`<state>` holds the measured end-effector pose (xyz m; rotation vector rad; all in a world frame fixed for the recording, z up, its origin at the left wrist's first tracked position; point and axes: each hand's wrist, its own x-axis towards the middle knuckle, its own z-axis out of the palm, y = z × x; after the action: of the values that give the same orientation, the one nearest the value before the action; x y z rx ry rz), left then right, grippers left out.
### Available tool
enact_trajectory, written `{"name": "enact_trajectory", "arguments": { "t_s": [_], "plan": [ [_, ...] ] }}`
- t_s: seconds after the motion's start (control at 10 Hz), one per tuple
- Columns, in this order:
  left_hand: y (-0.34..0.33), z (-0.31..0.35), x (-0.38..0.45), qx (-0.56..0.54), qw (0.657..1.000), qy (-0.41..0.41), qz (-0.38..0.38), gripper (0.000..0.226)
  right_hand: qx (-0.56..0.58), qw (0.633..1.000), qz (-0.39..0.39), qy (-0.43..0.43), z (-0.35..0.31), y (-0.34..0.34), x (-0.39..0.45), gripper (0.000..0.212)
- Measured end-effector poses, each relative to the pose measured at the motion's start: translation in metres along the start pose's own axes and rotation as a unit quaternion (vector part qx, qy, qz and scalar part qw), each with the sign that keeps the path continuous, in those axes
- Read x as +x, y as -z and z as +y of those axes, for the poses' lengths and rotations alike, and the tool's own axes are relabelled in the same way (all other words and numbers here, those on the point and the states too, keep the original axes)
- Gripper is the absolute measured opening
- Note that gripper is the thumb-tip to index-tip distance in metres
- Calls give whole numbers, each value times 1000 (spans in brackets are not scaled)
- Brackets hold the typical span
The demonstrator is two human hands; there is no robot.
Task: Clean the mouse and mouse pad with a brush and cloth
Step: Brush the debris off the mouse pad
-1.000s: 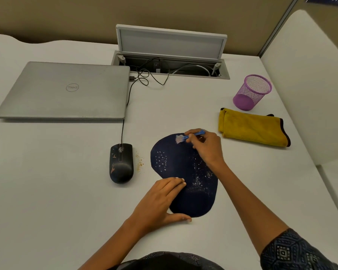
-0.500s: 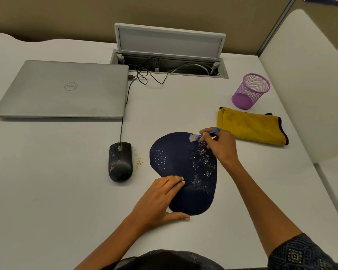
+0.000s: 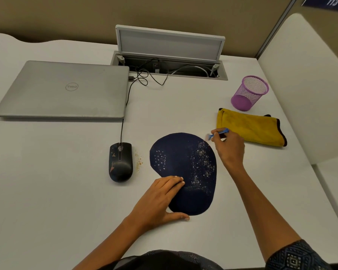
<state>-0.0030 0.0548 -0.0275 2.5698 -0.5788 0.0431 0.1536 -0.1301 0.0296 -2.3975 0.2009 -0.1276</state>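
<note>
A dark blue mouse pad (image 3: 180, 158) lies on the white desk, with white specks over its right half and a few on its left. My left hand (image 3: 160, 199) rests flat on the pad's lower left edge, fingers together. My right hand (image 3: 229, 149) grips a small blue brush (image 3: 217, 134), whose pale bristles sit just past the pad's upper right edge. A black wired mouse (image 3: 120, 162) with orange smudges sits left of the pad, crumbs beside it. A folded yellow cloth (image 3: 250, 126) lies right of the brush.
A closed silver laptop (image 3: 66, 88) lies at the back left, the mouse cable running to it. An open cable hatch (image 3: 170, 55) sits at the back centre. A purple mesh cup (image 3: 249, 93) stands behind the cloth. A white partition (image 3: 304, 84) bounds the right side.
My right hand has swept the brush from the pad's upper middle rightward, off the pad's upper right edge. The specks have shifted right. My left hand has stayed put.
</note>
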Motion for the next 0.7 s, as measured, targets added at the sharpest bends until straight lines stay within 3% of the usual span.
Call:
{"name": "enact_trajectory", "arguments": {
  "t_s": [0.1, 0.2, 0.3, 0.5, 0.7],
  "plan": [
    [0, 0, 0, 0, 1000, 0, 2, 82, 25, 1000, 1, 4, 1, 4, 4, 23],
    [0, -1, -1, 11, 1000, -4, 4, 82, 84, 992, -86, 46, -6, 1, -2, 17],
    [0, -1, -1, 12, 1000, -1, 0, 82, 74, 992, -97, 42, -3, -1, -4, 16],
    [-1, -1, 0, 10, 1000, 3, -4, 83, -13, 999, -26, 12, 4, 10, 6, 24],
    [-1, -1, -1, 2, 1000, 9, -13, 83, 133, 977, -147, 73, -18, -5, -6, 16]
  ]
}}
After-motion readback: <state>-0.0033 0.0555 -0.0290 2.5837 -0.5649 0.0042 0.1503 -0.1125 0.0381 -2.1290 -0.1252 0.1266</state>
